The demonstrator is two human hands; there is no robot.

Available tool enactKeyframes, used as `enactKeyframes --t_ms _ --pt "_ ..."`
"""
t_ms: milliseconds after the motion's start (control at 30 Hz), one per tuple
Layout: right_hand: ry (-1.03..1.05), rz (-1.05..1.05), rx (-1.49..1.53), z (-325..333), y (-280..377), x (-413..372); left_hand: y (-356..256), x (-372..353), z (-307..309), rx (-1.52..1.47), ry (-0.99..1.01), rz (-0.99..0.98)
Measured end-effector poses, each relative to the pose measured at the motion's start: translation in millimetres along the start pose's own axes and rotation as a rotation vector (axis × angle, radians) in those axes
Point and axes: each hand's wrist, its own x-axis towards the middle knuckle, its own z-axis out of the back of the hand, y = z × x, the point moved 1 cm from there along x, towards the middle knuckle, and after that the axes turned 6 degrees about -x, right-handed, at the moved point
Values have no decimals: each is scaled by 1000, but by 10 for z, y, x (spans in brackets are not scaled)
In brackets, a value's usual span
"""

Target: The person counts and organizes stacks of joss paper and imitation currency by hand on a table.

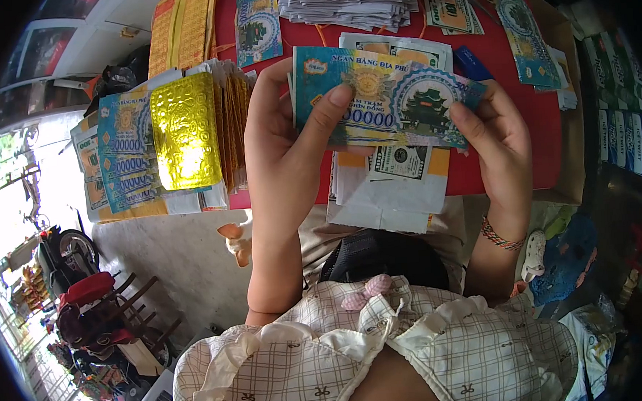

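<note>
Blue-and-yellow joss paper notes point(373, 98) are held up in front of me, spread between both hands. The top note reads "NGAN HANG DIA PHU" and carries a green pagoda. My left hand point(287, 125) pinches the left end, its thumb pressed on the face. At the right end my right hand point(497, 127) is closed, thumb on top and fingers behind. Below them lies a white paper packet point(357, 191) with a dollar-style note point(401, 162) on it. Another packet with dollar-style print point(400, 47) shows partly behind the held notes.
On the red table point(262, 197), stacked packets and a shiny gold sheet point(184, 132) stand at left. Folded white papers point(349, 0) are piled at the back. More blue notes point(528, 41) lie at right. A cat's head point(235, 239) shows below the table edge.
</note>
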Motion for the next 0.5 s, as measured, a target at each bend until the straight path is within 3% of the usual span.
enactKeyframes --t_ms 500 --pt "-82 29 -98 3 1 -18 -25 -31 17 107 -71 -23"
